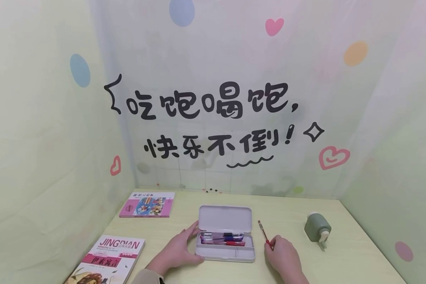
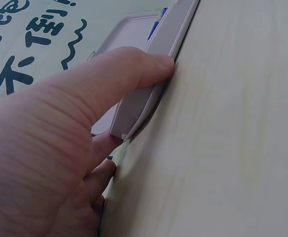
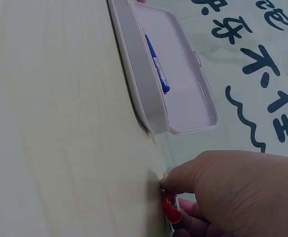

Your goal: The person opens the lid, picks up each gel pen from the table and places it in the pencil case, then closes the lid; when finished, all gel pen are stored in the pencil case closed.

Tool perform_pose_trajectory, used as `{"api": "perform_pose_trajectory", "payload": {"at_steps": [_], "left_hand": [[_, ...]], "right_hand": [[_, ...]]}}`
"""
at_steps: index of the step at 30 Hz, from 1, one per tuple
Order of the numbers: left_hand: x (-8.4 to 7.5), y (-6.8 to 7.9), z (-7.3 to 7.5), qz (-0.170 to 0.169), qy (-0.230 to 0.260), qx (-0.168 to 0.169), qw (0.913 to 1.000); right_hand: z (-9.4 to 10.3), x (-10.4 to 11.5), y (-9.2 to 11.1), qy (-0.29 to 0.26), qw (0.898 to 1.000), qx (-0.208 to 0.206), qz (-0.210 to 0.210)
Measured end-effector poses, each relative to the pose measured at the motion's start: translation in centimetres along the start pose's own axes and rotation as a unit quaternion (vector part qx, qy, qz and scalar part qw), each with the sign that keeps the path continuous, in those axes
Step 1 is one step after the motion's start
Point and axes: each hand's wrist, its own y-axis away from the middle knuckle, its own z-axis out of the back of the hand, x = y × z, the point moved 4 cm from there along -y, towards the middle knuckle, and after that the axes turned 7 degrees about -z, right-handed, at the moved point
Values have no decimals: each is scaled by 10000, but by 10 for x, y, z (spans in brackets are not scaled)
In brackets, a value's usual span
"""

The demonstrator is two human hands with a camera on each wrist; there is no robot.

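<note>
An open pencil case (image 1: 225, 219) of pale lilac lies on the table, its lid tipped back. Several pens (image 1: 228, 238) with blue, black and red parts lie in its rear compartment. My left hand (image 1: 177, 249) holds the case's left end, with the thumb (image 2: 151, 69) along the front wall and the other fingers round the side. To the right of the case, my right hand (image 1: 284, 256) pinches a red pen (image 1: 263, 232) low against the table. In the right wrist view, a red end of that pen (image 3: 171, 210) shows between thumb and fingers.
A grey-green bottle-like container (image 1: 316, 227) with a white spout stands at the right. A pink-and-white book (image 1: 147, 205) lies at the back left, and a thicker book (image 1: 110, 258) at the front left. Printed curtain walls (image 1: 206, 177) enclose the table (image 1: 280, 209).
</note>
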Motion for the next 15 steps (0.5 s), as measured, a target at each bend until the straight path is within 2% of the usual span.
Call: {"api": "perform_pose_trajectory", "payload": {"at_steps": [8, 15], "left_hand": [[0, 1, 0, 31, 7, 11, 10000], [-1, 0, 1, -15, -15, -6, 10000]], "right_hand": [[1, -2, 0, -92, 10000, -14, 4], [10, -2, -3, -421, 9990, 41, -114]]}}
